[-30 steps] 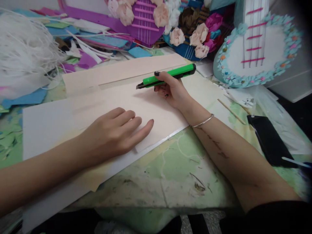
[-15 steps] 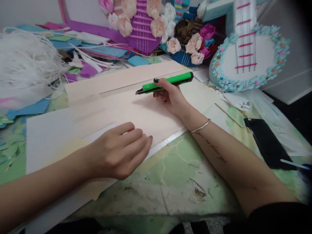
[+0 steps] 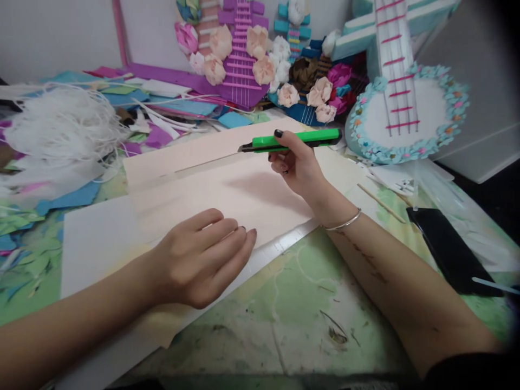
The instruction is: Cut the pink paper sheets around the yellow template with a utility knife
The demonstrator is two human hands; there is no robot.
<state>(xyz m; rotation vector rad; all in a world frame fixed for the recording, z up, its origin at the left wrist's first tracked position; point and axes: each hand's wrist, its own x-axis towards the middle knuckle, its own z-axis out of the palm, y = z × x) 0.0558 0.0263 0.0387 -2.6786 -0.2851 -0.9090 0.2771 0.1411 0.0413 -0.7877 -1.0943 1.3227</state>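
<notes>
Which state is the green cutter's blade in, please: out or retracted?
Out: the blade shows beyond the front end of the green cutter in the right hand.

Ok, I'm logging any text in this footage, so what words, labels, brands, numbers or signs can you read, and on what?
None can be read.
Right forearm: dark marks like handwriting, too blurred to read.
Shiny strip along the near edge of the pale sheet: faint marks, too small to read.
Green cutter in the right hand: no legible label.
</notes>
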